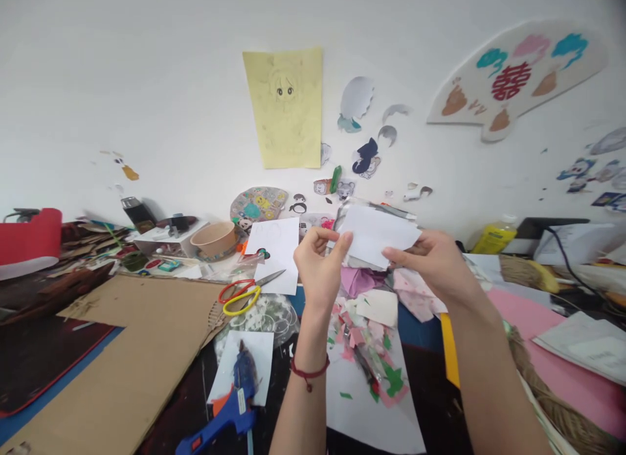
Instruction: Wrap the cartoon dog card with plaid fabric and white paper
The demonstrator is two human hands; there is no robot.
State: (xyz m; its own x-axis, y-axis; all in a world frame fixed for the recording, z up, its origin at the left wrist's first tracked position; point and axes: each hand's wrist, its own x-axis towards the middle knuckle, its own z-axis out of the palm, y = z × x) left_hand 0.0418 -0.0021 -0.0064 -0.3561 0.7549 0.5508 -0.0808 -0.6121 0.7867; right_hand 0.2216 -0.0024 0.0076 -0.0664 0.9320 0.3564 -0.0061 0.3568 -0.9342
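Observation:
A small sheet of white paper (376,236) is held up above the cluttered table. My left hand (320,259) pinches its left edge between thumb and fingers. On the opposite side, my right hand (428,256) grips the lower right edge, thumb in front and fingers behind. Below the paper, pink and green scraps (374,351) lie on a larger white sheet (372,419). Scissors (244,295) with red and yellow handles rest left of my left hand, slightly open. Nearer to me is a blue glue gun (232,409), its nozzle end over a white card (264,357).
Cut cardboard (132,357) covers the left side. A round tan bowl (214,240) and a dark bottle (137,214) stand at the back. Pink paper (552,344), twine (552,390) and a yellow liquid bottle (495,236) are at right. Drawings and a fan-shaped board (518,77) hang on the wall.

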